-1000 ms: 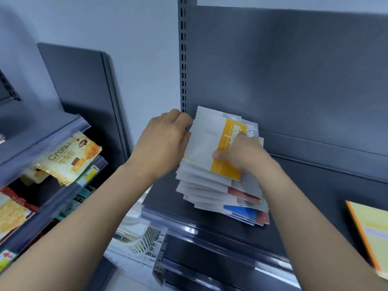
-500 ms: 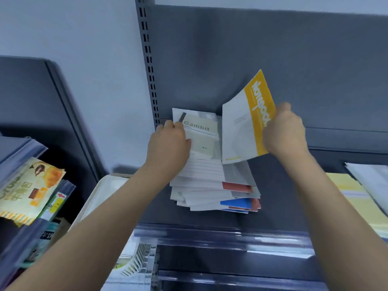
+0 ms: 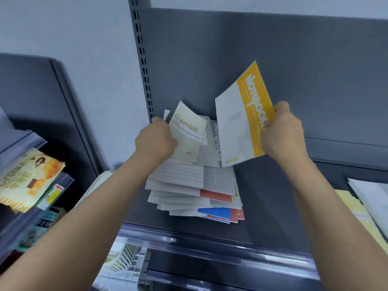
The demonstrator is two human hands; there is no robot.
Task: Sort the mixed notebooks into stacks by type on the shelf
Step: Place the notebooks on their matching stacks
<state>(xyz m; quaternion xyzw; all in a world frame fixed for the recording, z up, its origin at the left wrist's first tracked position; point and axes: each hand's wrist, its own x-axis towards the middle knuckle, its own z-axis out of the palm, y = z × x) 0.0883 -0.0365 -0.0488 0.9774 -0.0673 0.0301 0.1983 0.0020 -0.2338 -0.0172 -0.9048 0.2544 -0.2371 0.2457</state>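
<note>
In the middle of the frame, the shelf (image 3: 273,217) holds a messy pile (image 3: 195,190) (mixed notebooks); left hand (image 3: 155,141) grips a Gambit notebook (image 3: 188,133), right hand (image 3: 282,133) grips a yellow one (image 3: 241,120).

"Notebook" in white letters on yellow band of yellow-and-white notebook (image 3: 243,120), right of mixed pile. "Gambit" in pale green on cream notebook (image 3: 188,133) atop pile (image 3: 195,185). "Crois…", cut off, on yellow snack packet (image 3: 27,179) far left of pile. Smaller print unreadable.
</note>
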